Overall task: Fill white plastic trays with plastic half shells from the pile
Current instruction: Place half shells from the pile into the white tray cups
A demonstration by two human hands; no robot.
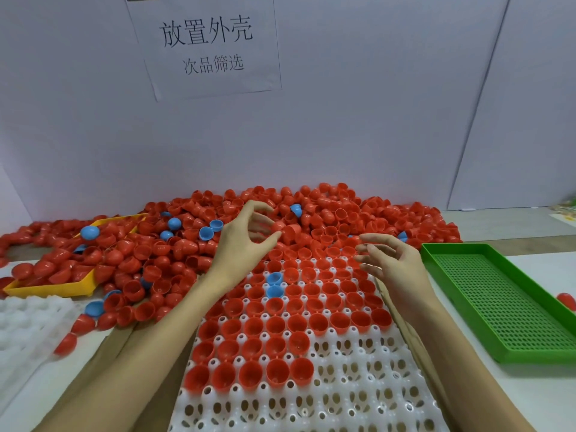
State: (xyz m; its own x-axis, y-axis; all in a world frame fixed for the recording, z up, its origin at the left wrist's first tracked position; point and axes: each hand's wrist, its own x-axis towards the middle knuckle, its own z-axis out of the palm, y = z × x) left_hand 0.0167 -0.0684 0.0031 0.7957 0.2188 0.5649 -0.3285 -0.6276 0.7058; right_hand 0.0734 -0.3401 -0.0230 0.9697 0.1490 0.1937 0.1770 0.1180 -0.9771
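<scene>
A big pile of red half shells, with a few blue ones, lies along the back of the table. In front of me is a white plastic tray; its far rows and left side hold red shells open side up, plus two blue shells. My left hand hovers at the pile's near edge with its fingers spread and curved, the fingertips by a red shell. My right hand hovers over the tray's far right corner, fingers spread and holding nothing.
A yellow tray, half buried in shells, sits at the left. A second white tray lies at the near left. A green perforated tray stands at the right, with a stray red shell beyond it. A wall with a paper sign backs the table.
</scene>
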